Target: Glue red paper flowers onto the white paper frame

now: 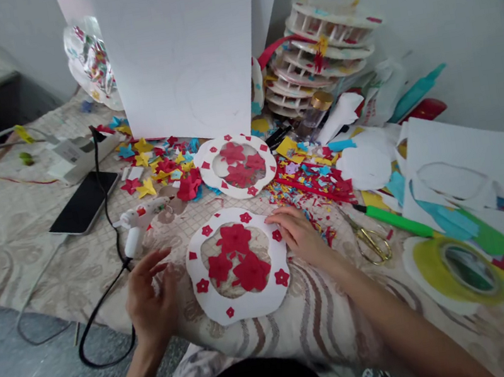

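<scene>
A white scalloped foam or card ring (214, 312) lies flat on the cloth before me, with small red flowers and squares on its rim. Three large red flowers (235, 239) fill its open middle, seemingly on a clear film. My right hand (298, 232) grips the ring's upper right edge with its fingertips. Left of the ring, apart from it, my left hand (153, 296) hovers with curled fingers spaced from the thumb, holding nothing visible. A similar smaller ring (203, 167) with red flowers lies just behind. The white glue gun (135, 223) rests beyond my left hand.
Loose paper stars (145, 161) and red scraps (313, 182) litter the back. Gold scissors (369, 240), a green-handled tool (398, 221) and yellow tape (457, 274) sit right. A phone (84, 202) and black cord (92, 312) lie left. White boards (182, 46) and stacked rings (309, 65) stand behind.
</scene>
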`<state>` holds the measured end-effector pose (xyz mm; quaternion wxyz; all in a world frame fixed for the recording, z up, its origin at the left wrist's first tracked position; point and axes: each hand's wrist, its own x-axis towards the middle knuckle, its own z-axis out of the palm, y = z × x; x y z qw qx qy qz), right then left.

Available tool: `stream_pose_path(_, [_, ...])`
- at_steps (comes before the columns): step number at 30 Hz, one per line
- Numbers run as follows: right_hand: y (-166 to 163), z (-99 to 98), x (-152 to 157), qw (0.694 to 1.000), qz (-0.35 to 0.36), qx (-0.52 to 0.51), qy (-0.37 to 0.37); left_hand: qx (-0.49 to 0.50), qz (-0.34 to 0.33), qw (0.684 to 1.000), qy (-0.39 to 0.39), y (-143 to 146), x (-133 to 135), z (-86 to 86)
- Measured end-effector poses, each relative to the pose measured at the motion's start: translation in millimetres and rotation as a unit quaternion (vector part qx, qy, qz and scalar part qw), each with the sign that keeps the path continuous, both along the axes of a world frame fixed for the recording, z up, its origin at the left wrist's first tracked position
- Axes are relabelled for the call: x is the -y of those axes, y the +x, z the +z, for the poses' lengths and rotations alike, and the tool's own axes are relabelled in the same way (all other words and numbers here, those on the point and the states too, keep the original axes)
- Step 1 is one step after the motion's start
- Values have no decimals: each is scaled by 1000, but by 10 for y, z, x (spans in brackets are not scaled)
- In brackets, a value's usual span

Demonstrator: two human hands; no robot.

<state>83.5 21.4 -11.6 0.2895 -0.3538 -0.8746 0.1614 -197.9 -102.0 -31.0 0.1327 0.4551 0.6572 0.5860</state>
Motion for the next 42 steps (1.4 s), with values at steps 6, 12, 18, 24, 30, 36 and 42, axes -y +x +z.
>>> stream_pose_path(6, [-4, -42, -8, 1000, 4, 9, 6, 3, -5, 1000, -31, 0, 6, 8])
stream_pose_path(12, [49, -33, 13, 992, -100, -68, 41, -6, -19, 997, -75, -21, 3, 52])
stream_pose_path(18, [253, -21, 72, 967, -235, -96, -28, -39, -48, 990, -123, -51, -74, 166])
stream_pose_path(24, [307, 20, 142, 961, -259, -89, -26, -124, -130, 974, -136, -97, -320, 288])
stream_pose_path(30, [285, 11, 211, 967, -224, -83, -84, -322, -281, 898, -110, -59, -501, 291])
stream_pose_path(36, [287, -6, 220, 969, -202, -86, -111, -358, -274, 888, -95, 47, -674, 328])
stream_pose_path(42, [245, 16, 217, 958, -165, -140, -188, -338, -300, 889, -78, 44, -861, 319])
